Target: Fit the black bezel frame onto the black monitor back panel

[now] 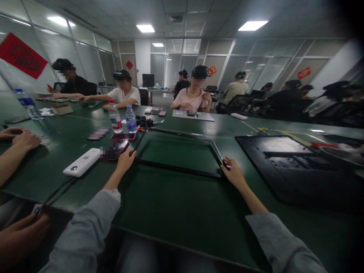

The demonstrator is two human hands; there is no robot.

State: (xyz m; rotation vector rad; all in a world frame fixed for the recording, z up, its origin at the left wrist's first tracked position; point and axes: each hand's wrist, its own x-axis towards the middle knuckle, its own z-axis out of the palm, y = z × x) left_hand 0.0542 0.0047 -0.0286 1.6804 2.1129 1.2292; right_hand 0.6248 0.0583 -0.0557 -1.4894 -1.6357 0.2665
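A thin black rectangular frame (pixel 179 168), like a monitor bezel, is held just over the green table (pixel 176 204). My left hand (pixel 125 161) is closed round its left side near the front corner. On the opposite side, my right hand (pixel 232 171) grips the frame by its front right corner. Through its opening the green tabletop shows. Close beside my left hand lies a phone in a red case (pixel 115 149). To the right of my right hand rests a large black panel (pixel 284 163), which looks like the back of a screen.
A white power bank (pixel 82 162) with a cable lies on the left, near a neighbour's hands (pixel 27 146). Two bottles, one red-capped (pixel 115 117) and one blue-labelled (pixel 131 120), stand beyond the frame. Across the table a person in pink (pixel 192 100) sits behind a flat panel (pixel 182 115).
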